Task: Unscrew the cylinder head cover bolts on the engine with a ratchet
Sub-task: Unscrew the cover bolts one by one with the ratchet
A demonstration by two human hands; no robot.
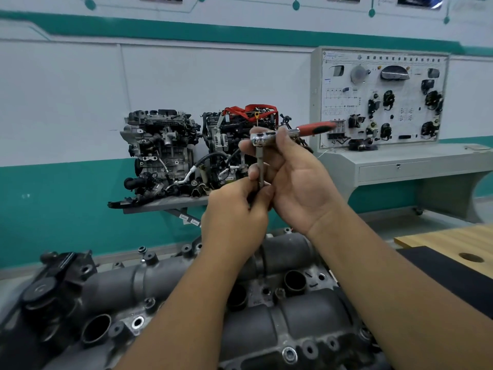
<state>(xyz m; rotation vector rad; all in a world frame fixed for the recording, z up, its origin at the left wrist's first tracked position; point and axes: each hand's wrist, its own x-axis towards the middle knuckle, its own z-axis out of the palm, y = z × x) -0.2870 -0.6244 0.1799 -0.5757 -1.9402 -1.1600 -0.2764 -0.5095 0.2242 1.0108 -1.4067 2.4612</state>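
Above the cylinder head cover point(266, 313), our right hand point(296, 182) gripped the ratchet point(262, 138); our left hand point(234, 217) apparently pinched its extension bar's point(260, 169) lower end, open air around.

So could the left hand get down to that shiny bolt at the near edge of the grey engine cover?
Probably yes: the shiny bolt sits uncovered below, but the left hand is busy pinching the ratchet's metal extension bar.

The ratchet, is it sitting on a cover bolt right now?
No, the ratchet is held up in the air by the right hand and left hand, well above the cylinder head cover.
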